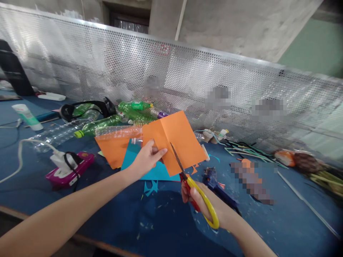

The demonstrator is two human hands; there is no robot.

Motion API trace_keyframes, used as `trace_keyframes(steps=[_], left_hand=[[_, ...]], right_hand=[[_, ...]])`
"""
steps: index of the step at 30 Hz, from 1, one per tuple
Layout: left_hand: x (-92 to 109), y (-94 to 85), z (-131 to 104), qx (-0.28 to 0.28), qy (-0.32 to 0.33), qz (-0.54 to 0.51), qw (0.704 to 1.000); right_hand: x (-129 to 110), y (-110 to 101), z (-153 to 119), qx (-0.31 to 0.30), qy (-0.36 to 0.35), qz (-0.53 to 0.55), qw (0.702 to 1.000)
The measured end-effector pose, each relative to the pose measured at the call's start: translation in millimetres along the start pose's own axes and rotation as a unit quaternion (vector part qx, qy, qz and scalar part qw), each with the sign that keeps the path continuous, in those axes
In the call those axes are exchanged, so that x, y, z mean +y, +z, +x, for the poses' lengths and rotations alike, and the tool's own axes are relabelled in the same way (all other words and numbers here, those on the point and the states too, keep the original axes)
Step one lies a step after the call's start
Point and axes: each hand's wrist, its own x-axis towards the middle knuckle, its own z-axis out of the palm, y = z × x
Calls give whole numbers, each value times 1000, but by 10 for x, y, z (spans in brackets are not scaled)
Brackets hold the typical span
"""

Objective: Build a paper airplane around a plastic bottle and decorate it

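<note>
My left hand (148, 155) pinches the lower left edge of an orange sheet of paper (184, 137), which has a crease down it and is held up above the table. Gripped in my right hand (206, 201) is a pair of scissors (197, 192) with one red and one yellow handle. Their blades lie at the sheet's lower edge and point up along it near the crease; whether they are parted I cannot tell. Below the sheet lies blue paper (154, 173), with another orange sheet (115, 148) to its left. Blue paper scraps (151, 187) lie nearer to me.
Green plastic bottles (104, 123) and a clear bottle (60, 134) lie behind my left arm. A purple power strip (69, 171) with a white plug stands at left. A dark blue glue gun (219, 187) lies beside my right hand. A perforated metal screen (128, 60) borders the table's back.
</note>
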Motion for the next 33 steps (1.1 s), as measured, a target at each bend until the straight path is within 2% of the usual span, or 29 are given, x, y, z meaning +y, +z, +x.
trace_keyframes(steps=[8,15,33], left_hand=[[-2,3,-2,-8,-4,14,1000],[-33,0,5,-3,-8,8,1000],[-17,-4,6,-2,-21,5,1000]], right_hand=[[19,50,48,26,7,16,1000],[131,163,67,26,53,88,994],[206,230,80,56,49,79,994]])
